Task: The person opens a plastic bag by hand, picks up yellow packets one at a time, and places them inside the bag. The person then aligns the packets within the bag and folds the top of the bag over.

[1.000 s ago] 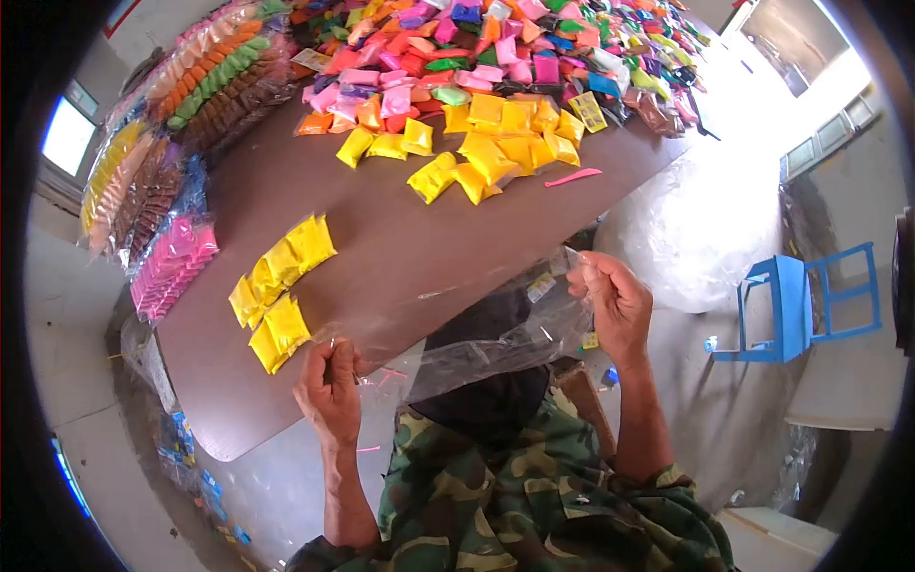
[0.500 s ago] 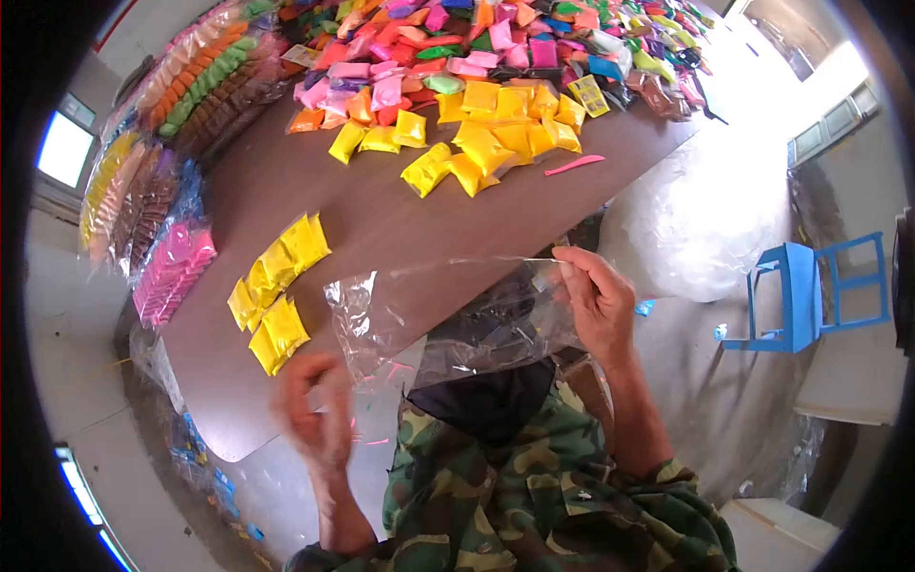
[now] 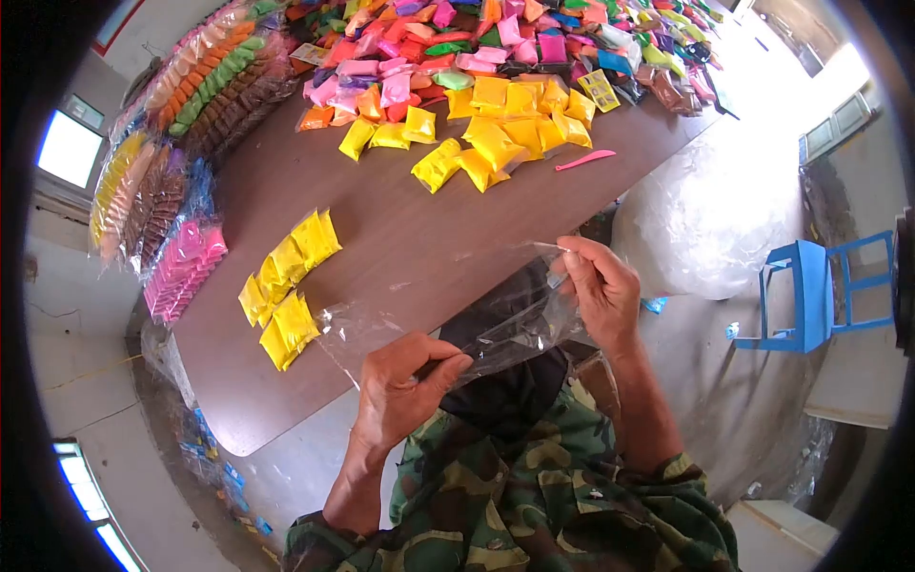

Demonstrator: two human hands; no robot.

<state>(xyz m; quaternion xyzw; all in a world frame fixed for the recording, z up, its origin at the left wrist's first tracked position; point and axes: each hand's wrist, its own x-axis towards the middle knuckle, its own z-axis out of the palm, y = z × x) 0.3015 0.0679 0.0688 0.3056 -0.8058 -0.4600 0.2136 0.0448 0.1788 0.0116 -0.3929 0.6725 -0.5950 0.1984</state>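
- The brown table (image 3: 381, 210) spreads out in front of you, its near edge running slantwise past your hands.
- A heap of small coloured packets (image 3: 496, 43) covers its far side: pink, red, orange, green, blue and more.
- To your right, beyond the table edge, sits a big whitish plastic bundle (image 3: 705, 224).
- On the left lie wrapped rows of packets (image 3: 205, 91), lined up by colour under clear film.
- Your camouflage clothing (image 3: 515, 486) fills the bottom of the view.
- A blue chair (image 3: 799, 296) stands on the floor at the far right.
- Just in front of the heap is a cluster of yellow packets (image 3: 515, 124).
- The clear plastic bag (image 3: 519, 334) stretches between your hands, partly over the near table edge and partly over your lap.
- A smaller yellow group (image 3: 286, 262) rests on the table near the bag's left end.
- Your left hand (image 3: 405, 386) has thumb and forefinger pressed together on the bag's near side.
- Your right hand (image 3: 602, 291) pinches the bag's upper right corner between thumb and forefinger.
- A slim pink tool (image 3: 586, 160) lies beside the yellow cluster.
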